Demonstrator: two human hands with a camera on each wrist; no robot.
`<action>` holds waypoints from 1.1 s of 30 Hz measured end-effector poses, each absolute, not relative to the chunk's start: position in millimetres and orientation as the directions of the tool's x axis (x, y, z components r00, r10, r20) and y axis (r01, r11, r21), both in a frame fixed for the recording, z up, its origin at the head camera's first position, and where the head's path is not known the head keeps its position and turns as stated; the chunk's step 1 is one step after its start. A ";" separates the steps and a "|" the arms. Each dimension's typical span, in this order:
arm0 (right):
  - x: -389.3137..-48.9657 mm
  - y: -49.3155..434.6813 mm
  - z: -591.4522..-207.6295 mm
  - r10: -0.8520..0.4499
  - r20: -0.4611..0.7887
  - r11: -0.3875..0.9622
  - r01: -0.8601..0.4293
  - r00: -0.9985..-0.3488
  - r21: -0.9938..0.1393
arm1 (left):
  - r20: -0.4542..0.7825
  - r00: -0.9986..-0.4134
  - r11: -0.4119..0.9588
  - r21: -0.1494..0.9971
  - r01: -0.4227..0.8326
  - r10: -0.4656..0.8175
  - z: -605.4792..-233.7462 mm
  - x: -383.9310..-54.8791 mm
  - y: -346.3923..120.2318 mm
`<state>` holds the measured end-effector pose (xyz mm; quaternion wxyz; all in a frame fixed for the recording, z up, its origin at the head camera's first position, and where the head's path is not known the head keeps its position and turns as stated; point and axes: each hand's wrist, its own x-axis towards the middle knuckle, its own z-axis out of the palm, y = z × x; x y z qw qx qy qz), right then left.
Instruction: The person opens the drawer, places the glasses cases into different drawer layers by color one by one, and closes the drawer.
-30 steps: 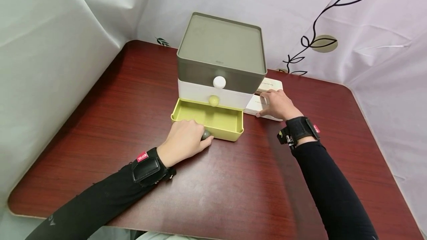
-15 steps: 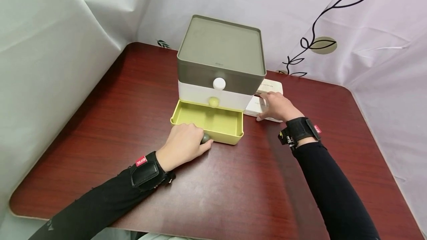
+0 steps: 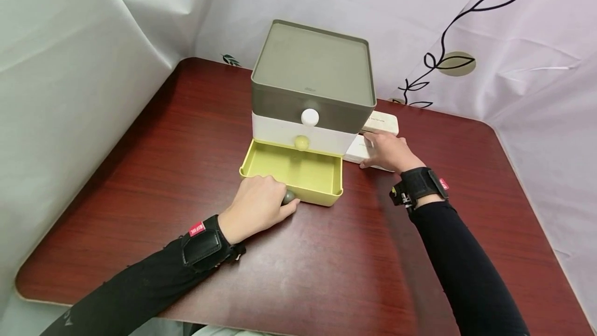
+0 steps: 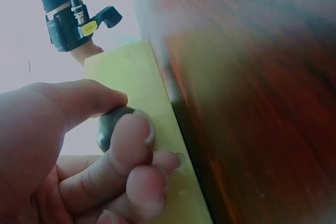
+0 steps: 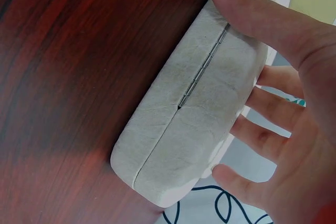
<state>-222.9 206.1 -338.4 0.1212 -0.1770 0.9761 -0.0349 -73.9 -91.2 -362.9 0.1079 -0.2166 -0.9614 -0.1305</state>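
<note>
My left hand (image 3: 256,206) pinches the round dark grey knob (image 4: 109,127) of a yellow-green drawer (image 3: 319,197) between thumb and fingers. The drawer is pulled out from the bottom of a three-tier drawer box (image 3: 322,66), and its visible inside holds nothing. To the right of the box, my right hand (image 3: 392,152) spans a white hinged glasses case (image 5: 210,93) lying on the table. Its thumb lies over the hinge side and the other fingers reach round the far side. Just behind lies a second, similar white case (image 3: 384,122).
White (image 3: 310,117) and yellow-green (image 3: 301,142) knobs mark the upper two tiers, both pushed in. The dark red wooden table (image 3: 186,134) extends around the box. White fabric (image 3: 420,25) with printed leaves hangs behind and at the sides.
The drawer has slid slightly further out toward me, with my left hand on its knob. My right hand stays at the glasses case with hardly any movement.
</note>
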 end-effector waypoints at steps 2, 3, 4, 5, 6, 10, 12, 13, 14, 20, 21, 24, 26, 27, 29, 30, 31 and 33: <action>-222.6 206.9 -338.0 -0.357 -0.225 0.934 -0.339 -0.906 -0.116 | 0.266 -0.881 0.870 0.208 0.448 0.390 -362.6 -73.0 -91.2; -222.5 207.3 -337.8 -0.358 -0.226 0.933 -0.340 -0.906 -0.116 | 0.267 -0.881 0.868 0.211 0.449 0.391 -362.4 -72.5 -91.3; -222.2 207.8 -337.6 -0.358 -0.228 0.933 -0.340 -0.905 -0.116 | 0.267 -0.881 0.868 0.212 0.450 0.391 -362.3 -72.0 -91.5; -221.9 208.0 -337.2 -0.358 -0.231 0.933 -0.340 -0.905 -0.117 | 0.267 -0.881 0.867 0.213 0.450 0.391 -362.2 -71.6 -91.6; -221.6 208.6 -337.1 -0.357 -0.234 0.934 -0.338 -0.905 -0.118 | 0.266 -0.881 0.868 0.211 0.450 0.392 -362.0 -71.0 -91.8; -219.4 211.1 -337.0 -0.354 -0.235 0.935 -0.333 -0.905 -0.122 | 0.265 -0.881 0.868 0.209 0.450 0.393 -361.3 -69.1 -92.3; -217.7 213.5 -337.3 -0.356 -0.233 0.934 -0.336 -0.905 -0.125 | 0.266 -0.880 0.866 0.212 0.452 0.394 -361.0 -68.1 -92.4; -216.4 214.8 -337.1 -0.358 -0.231 0.933 -0.337 -0.905 -0.125 | 0.265 -0.879 0.865 0.216 0.454 0.395 -361.0 -67.6 -92.3; -215.0 216.3 -336.7 -0.360 -0.228 0.932 -0.340 -0.904 -0.124 | 0.265 -0.879 0.863 0.220 0.456 0.397 -361.1 -67.0 -92.3; -205.2 226.2 -332.9 -0.367 -0.200 0.929 -0.347 -0.909 -0.127 | 0.274 -0.873 0.855 0.229 0.466 0.403 -361.5 -63.0 -92.3; -203.3 227.2 -332.0 -0.368 -0.197 0.929 -0.348 -0.909 -0.127 | 0.276 -0.873 0.855 0.227 0.467 0.403 -361.5 -62.4 -92.3; -197.9 229.4 -329.4 -0.372 -0.198 0.927 -0.355 -0.907 -0.119 | 0.277 -0.872 0.856 0.222 0.467 0.404 -361.1 -60.5 -92.4; -194.2 230.4 -327.7 -0.373 -0.203 0.927 -0.356 -0.906 -0.116 | 0.275 -0.873 0.858 0.219 0.465 0.403 -361.0 -59.4 -92.4; -192.3 230.7 -326.8 -0.375 -0.203 0.927 -0.358 -0.905 -0.115 | 0.273 -0.874 0.859 0.217 0.464 0.403 -361.0 -58.8 -92.4; -188.9 231.2 -325.2 -0.381 -0.197 0.924 -0.364 -0.903 -0.115 | 0.268 -0.876 0.863 0.210 0.460 0.402 -361.2 -57.6 -92.7; -187.3 231.3 -324.4 -0.384 -0.193 0.923 -0.368 -0.903 -0.116 | 0.267 -0.877 0.865 0.207 0.458 0.400 -361.5 -57.1 -92.8; -185.5 231.2 -323.7 -0.390 -0.184 0.920 -0.374 -0.902 -0.116 | 0.264 -0.878 0.866 0.204 0.456 0.400 -361.5 -56.6 -92.9; -181.9 230.9 -322.2 -0.402 -0.165 0.915 -0.388 -0.900 -0.115 | 0.263 -0.878 0.868 0.199 0.455 0.400 -361.4 -55.6 -93.3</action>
